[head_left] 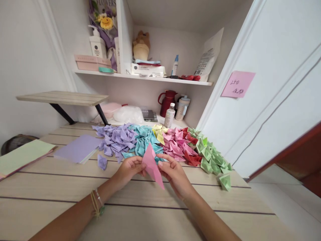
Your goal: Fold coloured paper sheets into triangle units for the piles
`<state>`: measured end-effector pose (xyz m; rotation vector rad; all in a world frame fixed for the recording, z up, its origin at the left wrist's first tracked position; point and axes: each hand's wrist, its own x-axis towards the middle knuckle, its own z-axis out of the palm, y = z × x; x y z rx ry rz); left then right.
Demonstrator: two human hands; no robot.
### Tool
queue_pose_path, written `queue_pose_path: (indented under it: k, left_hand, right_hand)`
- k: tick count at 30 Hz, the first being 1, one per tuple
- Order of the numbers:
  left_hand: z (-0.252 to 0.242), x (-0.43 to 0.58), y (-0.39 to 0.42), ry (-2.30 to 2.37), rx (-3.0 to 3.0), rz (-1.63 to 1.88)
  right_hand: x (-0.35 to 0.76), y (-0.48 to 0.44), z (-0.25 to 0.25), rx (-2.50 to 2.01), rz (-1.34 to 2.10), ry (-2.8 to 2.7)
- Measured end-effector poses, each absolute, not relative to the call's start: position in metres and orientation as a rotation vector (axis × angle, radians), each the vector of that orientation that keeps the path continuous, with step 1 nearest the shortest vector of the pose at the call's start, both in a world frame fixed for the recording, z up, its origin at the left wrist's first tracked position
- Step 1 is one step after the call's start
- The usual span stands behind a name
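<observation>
Between my two hands, above the slatted table (120, 211), is a partly folded sheet of pink paper (151, 164), tilted with a pointed top. My left hand (131, 168) pinches its left edge between thumb and fingers. On the other side, my right hand (173, 172) grips the paper with the thumb in front and the index finger stretched along the top. Just beyond lie heaps of folded paper boats: purple ones (119, 139), blue ones (143, 138), yellow ones (158, 133), pink ones (175, 145), red ones (192, 158) and green ones (210, 154).
Purple paper sheets (77, 147) and a green paper stack (25, 155) lie at left. One purple boat (102, 162) sits apart, as does a green boat (225, 182). A small raised stand (62, 97), a bottle (170, 116) and a red jug (167, 102) stand behind.
</observation>
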<state>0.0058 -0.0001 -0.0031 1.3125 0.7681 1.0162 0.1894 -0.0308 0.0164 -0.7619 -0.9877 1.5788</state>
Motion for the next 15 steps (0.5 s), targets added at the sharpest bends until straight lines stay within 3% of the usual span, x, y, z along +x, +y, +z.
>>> queue_pose_path:
  k: [15]
  left_hand:
    - [0.0003, 0.0076, -0.0039, 0.796, 1.294, 0.963]
  right_hand:
    - [0.1903, -0.0308, 0.0177, -0.785, 1.524, -1.180]
